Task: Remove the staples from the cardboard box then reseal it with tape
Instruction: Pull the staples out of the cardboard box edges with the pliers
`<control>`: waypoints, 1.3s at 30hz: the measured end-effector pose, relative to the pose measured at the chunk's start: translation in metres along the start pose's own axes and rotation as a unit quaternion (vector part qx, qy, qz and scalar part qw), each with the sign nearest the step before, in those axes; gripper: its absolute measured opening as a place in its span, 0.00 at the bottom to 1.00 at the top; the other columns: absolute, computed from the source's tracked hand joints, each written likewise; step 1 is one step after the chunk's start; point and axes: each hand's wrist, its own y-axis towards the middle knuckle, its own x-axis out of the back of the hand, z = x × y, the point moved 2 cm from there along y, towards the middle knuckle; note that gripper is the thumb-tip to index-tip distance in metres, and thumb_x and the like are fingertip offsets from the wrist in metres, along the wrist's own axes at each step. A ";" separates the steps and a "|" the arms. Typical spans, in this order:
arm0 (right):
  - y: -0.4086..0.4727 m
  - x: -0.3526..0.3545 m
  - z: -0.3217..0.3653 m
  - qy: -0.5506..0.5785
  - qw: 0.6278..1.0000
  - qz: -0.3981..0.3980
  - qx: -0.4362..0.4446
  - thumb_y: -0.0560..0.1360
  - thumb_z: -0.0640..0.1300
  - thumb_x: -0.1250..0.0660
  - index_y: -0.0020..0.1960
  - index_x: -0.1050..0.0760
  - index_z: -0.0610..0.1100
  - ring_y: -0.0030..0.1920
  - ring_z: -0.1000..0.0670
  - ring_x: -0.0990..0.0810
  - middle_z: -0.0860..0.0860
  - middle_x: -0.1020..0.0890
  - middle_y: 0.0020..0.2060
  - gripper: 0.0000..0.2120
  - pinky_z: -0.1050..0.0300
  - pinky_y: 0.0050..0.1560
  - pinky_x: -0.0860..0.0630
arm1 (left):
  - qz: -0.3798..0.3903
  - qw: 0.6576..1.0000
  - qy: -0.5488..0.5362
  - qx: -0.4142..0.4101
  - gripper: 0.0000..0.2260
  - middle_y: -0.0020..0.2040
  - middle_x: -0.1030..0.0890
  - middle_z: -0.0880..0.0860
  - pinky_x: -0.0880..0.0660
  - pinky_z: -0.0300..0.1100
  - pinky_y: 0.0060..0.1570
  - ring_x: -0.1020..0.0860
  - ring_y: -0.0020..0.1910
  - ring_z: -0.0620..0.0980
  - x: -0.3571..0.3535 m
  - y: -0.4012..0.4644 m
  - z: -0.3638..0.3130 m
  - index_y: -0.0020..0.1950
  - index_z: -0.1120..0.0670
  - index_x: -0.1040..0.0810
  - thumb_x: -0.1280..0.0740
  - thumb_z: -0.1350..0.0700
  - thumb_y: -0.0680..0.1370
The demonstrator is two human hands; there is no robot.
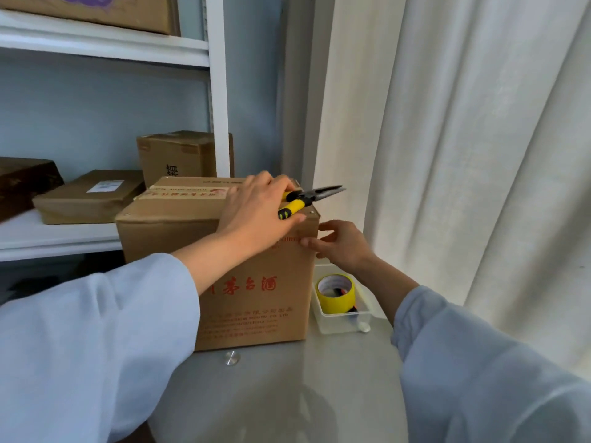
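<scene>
Box (pixel 256 302) btwn hands: L (pixel 256 215) grips pliers (pixel 307 199), R (pixel 339 244) touches corner.

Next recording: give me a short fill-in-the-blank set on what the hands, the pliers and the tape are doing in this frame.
1. The left hand holds pliers with ____ handles on top of the cardboard box.
2. The right hand touches the box's upper ____ corner.
3. The roll of yellow tape sits in a clear ____ beside the box.

Missing words: yellow; right; container
</scene>
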 end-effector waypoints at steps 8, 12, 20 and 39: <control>-0.031 -0.016 -0.058 -0.169 0.964 0.143 -0.147 0.77 0.44 0.34 0.48 0.25 0.43 0.39 0.47 0.22 0.46 0.21 0.41 0.04 0.61 0.34 0.26 | 0.176 0.983 0.040 -0.029 0.14 0.51 0.20 0.54 0.24 0.45 0.45 0.22 0.49 0.56 -0.021 -0.020 -0.060 0.55 0.53 0.24 0.38 0.45 0.78; -0.040 -0.032 -0.095 -0.166 0.950 0.192 -0.181 0.79 0.40 0.38 0.55 0.28 0.43 0.42 0.45 0.25 0.45 0.24 0.45 0.06 0.62 0.30 0.33 | 0.311 0.948 0.071 0.012 0.12 0.55 0.23 0.56 0.31 0.43 0.41 0.24 0.52 0.58 -0.049 -0.033 -0.075 0.54 0.55 0.26 0.37 0.47 0.78; -0.010 -0.040 -0.145 -0.183 0.963 0.125 -0.156 0.77 0.46 0.36 0.65 0.27 0.40 0.62 0.44 0.25 0.43 0.23 0.63 0.18 0.56 0.57 0.27 | 0.355 0.932 0.060 0.040 0.10 0.54 0.23 0.54 0.32 0.42 0.40 0.25 0.48 0.56 -0.077 -0.034 -0.075 0.55 0.52 0.25 0.37 0.49 0.77; 0.006 0.007 -0.069 0.012 0.990 0.012 -0.143 0.67 0.38 0.29 0.67 0.29 0.44 0.58 0.40 0.23 0.43 0.23 0.59 0.28 0.52 0.50 0.25 | 0.184 0.981 0.054 -0.038 0.13 0.46 0.23 0.51 0.25 0.44 0.40 0.24 0.44 0.51 0.001 -0.006 -0.068 0.54 0.51 0.25 0.36 0.43 0.77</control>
